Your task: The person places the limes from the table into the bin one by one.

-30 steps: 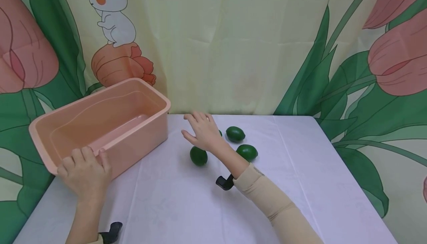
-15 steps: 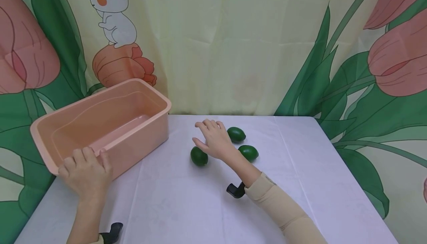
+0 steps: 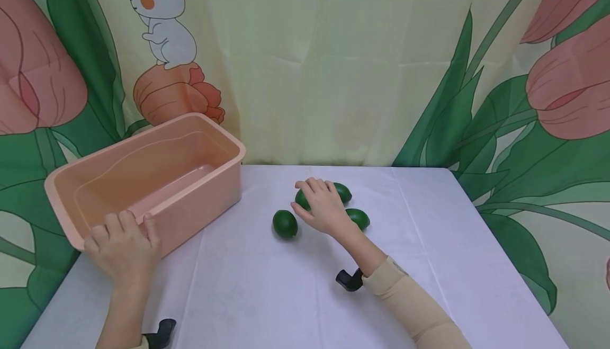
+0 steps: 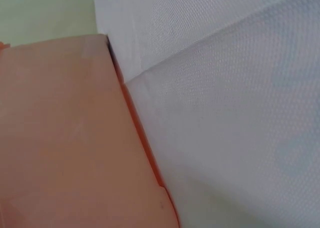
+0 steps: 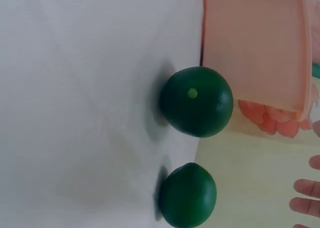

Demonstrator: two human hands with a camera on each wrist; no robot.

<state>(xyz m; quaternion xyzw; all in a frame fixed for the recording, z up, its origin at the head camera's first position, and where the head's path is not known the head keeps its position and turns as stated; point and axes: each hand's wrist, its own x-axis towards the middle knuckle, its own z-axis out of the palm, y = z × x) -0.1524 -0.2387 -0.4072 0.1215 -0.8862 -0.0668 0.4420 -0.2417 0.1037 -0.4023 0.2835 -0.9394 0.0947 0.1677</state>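
Observation:
A pink plastic bin (image 3: 205,200) stands at the left of the table, and nothing shows inside it. My left hand (image 3: 125,248) grips its near rim, fingers curled over the edge; in the left wrist view the bin's side wall (image 4: 70,138) fills the left part. Several green limes lie mid-table. My right hand (image 3: 325,207) is over them with fingers spread, holding nothing. One lime (image 3: 302,199) shows behind its thumb side, another (image 3: 343,193) beyond its fingers, and a third (image 3: 359,219) is partly covered by the wrist. To the hand's left sits a lime (image 3: 285,224), wholly visible.
A white cloth (image 3: 257,285) covers the table. Behind it hangs a curtain (image 3: 324,73) printed with tulips and a rabbit. Black wrist mounts (image 3: 350,280) stick out beside both forearms. The table's back edge runs just past the limes.
My right hand has drawn back to the right and toward me, uncovering the lime at its thumb side. My left hand and the bin have stayed put.

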